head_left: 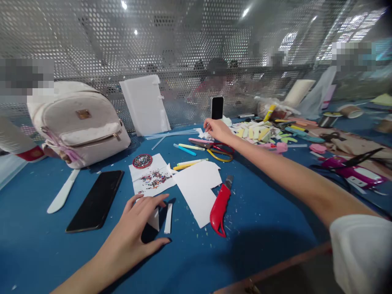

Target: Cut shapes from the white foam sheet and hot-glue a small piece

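Observation:
My left hand [139,224] is open, fingers and thumb spread, over a small white card piece [154,220] that it partly covers. Beside its fingertips lies a narrow white strip [168,219]. My right hand [217,130] reaches far across the table, fingers curled down at crumpled white scraps [206,135]; what they pinch, if anything, is hidden. Just below it are red-and-yellow-handled scissors [222,153]. A large cut white card [197,185] lies between the hands, with a red-handled utility knife [221,208] touching its right edge.
Loose beads [154,179] lie on paper near a round dish of beads [142,161]. At left are a black phone [95,200], white plastic knife [63,192] and white backpack [82,126]. Foam pieces [255,131] and a purple glue gun [352,172] lie at right.

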Motion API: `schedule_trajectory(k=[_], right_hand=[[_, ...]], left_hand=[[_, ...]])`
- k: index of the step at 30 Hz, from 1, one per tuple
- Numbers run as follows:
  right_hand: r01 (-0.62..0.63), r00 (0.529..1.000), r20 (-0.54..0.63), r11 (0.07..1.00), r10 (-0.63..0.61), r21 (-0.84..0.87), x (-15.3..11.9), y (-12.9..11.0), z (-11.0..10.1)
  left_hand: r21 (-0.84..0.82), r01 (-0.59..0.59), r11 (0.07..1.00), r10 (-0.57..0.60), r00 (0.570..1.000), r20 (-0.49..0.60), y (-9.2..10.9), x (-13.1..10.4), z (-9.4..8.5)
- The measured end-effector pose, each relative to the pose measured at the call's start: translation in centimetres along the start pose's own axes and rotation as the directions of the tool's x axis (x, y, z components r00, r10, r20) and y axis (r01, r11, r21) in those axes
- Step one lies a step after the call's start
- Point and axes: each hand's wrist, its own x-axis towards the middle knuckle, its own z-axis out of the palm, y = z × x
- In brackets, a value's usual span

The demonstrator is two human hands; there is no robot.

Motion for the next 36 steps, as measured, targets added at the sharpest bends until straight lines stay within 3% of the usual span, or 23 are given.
schedule_trajectory(k=[5, 8, 10, 11, 12, 14, 15, 16, 21, 24, 27, 29, 31, 33, 36], right_hand=[[0.009, 1.000, -0.010, 0.997, -0.010, -0.075, -0.4, -1.0, -0.2], [0.097, 0.995, 0.028, 0.993, -0.096, -0.068, -2.8, -2.7, -2.1], [0.197, 0.973, 0.130, 0.980, -0.193, -0.020, -5.4, -4.0, -4.1], [0.261, 0.943, 0.205, 0.965, -0.262, 0.029, -7.0, -4.6, -5.1], [0.358, 0.865, 0.325, 0.924, -0.382, 0.133, -8.7, -5.1, -6.2], [0.473, 0.661, 0.498, 0.827, -0.561, 0.304, -12.1, -5.8, -7.8], [0.508, 0.604, 0.539, 0.805, -0.587, 0.307, -13.7, -6.1, -8.2], [0.549, 0.588, 0.552, 0.793, -0.591, 0.265, -15.1, -6.2, -8.3], [0.724, 0.607, 0.516, 0.689, -0.604, -0.045, -18.5, -6.0, -5.7], [0.747, 0.607, 0.482, 0.660, -0.631, -0.076, -18.6, -5.3, -4.7], [0.716, 0.632, 0.455, 0.697, -0.627, -0.035, -18.3, -4.3, -5.4], [0.626, 0.704, 0.382, 0.777, -0.599, 0.065, -18.4, -3.7, -6.2], [0.493, 0.806, 0.240, 0.838, -0.541, 0.233, -18.5, -3.5, -6.8], [0.390, 0.887, 0.083, 0.832, -0.455, 0.395, -18.8, -3.7, -7.0], [0.337, 0.927, -0.039, 0.784, -0.372, 0.521, -19.4, -4.5, -6.7]], left_hand=[[0.021, -0.074, 0.997, 0.075, 0.996, -0.051, 0.4, -0.3, -1.1], [0.021, -0.143, 0.989, 0.144, 0.989, -0.044, 0.8, 0.1, -1.9], [0.040, -0.214, 0.976, 0.215, 0.976, -0.023, 1.3, 0.4, -1.9], [0.062, -0.252, 0.966, 0.253, 0.967, -0.016, 1.6, 0.6, -1.6], [0.092, -0.298, 0.950, 0.301, 0.954, -0.020, 1.9, 0.7, -1.3], [0.172, -0.398, 0.901, 0.413, 0.909, -0.055, 2.5, 1.1, -0.3], [0.217, -0.442, 0.870, 0.467, 0.881, -0.078, 2.7, 1.4, 0.3], [0.261, -0.478, 0.839, 0.515, 0.853, -0.090, 3.0, 1.8, 0.7], [0.374, -0.587, 0.718, 0.643, 0.765, -0.033, 4.3, 5.1, 1.3], [0.365, -0.632, 0.684, 0.675, 0.738, 0.012, 5.0, 6.8, 1.2], [0.330, -0.638, 0.695, 0.675, 0.738, 0.005, 5.2, 7.3, 1.7], [0.302, -0.632, 0.713, 0.671, 0.741, -0.032, 5.1, 7.2, 2.4], [0.277, -0.622, 0.733, 0.660, 0.748, -0.068, 5.1, 6.9, 3.0], [0.264, -0.619, 0.740, 0.654, 0.754, -0.062, 5.1, 6.6, 3.5], [0.264, -0.628, 0.732, 0.653, 0.757, -0.011, 5.3, 6.1, 4.0]])
